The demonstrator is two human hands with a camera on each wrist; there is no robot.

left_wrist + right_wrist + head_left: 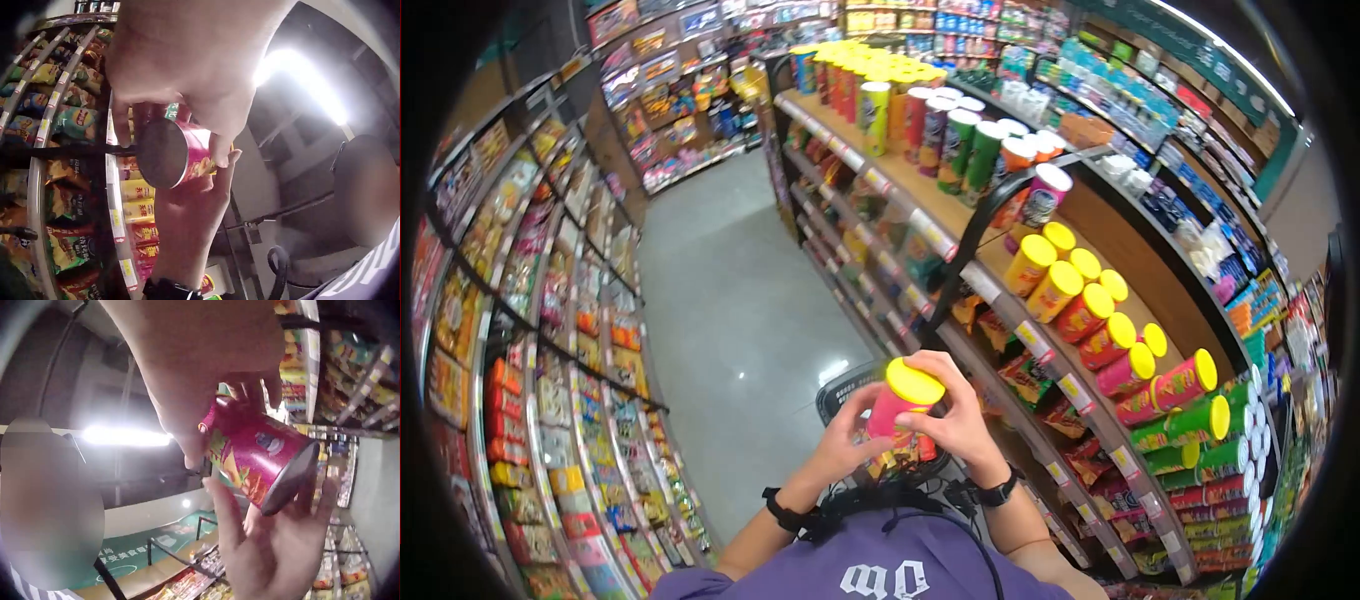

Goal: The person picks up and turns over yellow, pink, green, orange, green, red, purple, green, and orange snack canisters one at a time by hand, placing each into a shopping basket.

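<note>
A pink canister with a yellow lid point(914, 382) is held between both hands in front of the chest. The left hand point(846, 440) curls round its lower side, and the right hand point(956, 415) grips it near the lid. In the left wrist view the canister's round base point(164, 154) faces the camera, with the left hand point(181, 62) above and the right hand point(190, 219) below. The right wrist view shows the magenta printed side of the canister point(256, 453), the right hand point(212, 369) at its lid end and the left hand point(275, 550) beside its base.
A shelf to the right carries upright yellow-lidded canisters point(1055, 290) and several lying on their sides point(1200, 420). Behind its black rail stand more canisters point(875, 115). Shelves of packets point(510, 430) line the left, across a grey floor point(710, 270). Bagged snacks sit below the hands.
</note>
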